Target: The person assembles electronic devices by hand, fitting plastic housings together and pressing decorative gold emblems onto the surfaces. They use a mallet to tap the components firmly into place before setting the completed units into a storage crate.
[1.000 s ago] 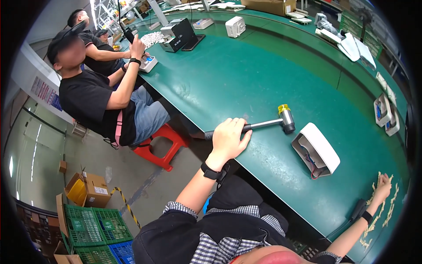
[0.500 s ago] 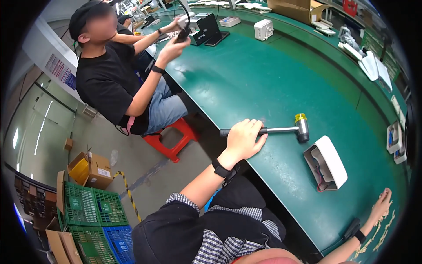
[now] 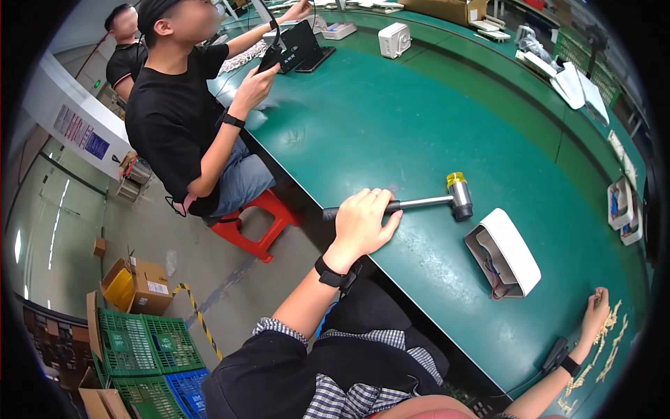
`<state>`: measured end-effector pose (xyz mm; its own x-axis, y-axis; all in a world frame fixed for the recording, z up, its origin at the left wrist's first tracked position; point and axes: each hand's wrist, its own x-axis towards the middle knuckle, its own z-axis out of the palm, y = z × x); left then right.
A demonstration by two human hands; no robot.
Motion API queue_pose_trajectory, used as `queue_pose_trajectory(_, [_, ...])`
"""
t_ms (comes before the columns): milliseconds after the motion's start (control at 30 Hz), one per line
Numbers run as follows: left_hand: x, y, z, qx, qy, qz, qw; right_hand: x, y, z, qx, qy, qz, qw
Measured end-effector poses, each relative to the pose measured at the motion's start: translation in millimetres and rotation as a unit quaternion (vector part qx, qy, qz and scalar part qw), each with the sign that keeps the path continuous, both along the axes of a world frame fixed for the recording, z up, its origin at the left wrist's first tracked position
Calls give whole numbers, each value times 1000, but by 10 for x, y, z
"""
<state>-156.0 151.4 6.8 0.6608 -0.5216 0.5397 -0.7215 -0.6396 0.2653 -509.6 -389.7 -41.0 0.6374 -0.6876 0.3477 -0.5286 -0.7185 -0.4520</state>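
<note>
A two-faced mallet (image 3: 460, 197) with a yellow face, a dark face and a black grip lies across the green table. My left hand (image 3: 361, 220) is wrapped over its handle from above. To the right of the mallet's head rests a white plastic housing (image 3: 514, 251), its hollow side toward me with red and dark wires inside. At the far right, my right hand (image 3: 594, 318) is closed beside strips of small cream-coloured pieces (image 3: 611, 349). Whatever its fingers pinch is too small to make out.
Beyond, on the green tabletop (image 3: 391, 126), stand a white box-shaped device (image 3: 395, 40) and a black box (image 3: 299, 46). A co-worker (image 3: 174, 119) sits at the left on a red stool (image 3: 258, 230). Small bins (image 3: 623, 209) line the right side. Green crates (image 3: 143, 339) stand on the floor.
The whole view has shifted, so the table items appear slightly further left. My left hand stays on the mallet. The co-worker's far arm has reached farther out, and another person shows behind.
</note>
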Motion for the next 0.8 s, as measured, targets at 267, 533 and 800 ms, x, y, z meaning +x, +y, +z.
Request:
queue_pose_trajectory(267, [18, 21, -9, -5, -7, 8, 1000, 153, 167, 58, 2, 7, -25, 1000])
queue_pose_trajectory(533, [-4, -16, 28, 2, -18, -2, 1000, 132, 178, 38, 11, 33, -14, 999])
queue_pose_trajectory(800, [-32, -10, -12, -17, -19, 4, 1000, 158, 168, -65, -50, 12, 55, 997])
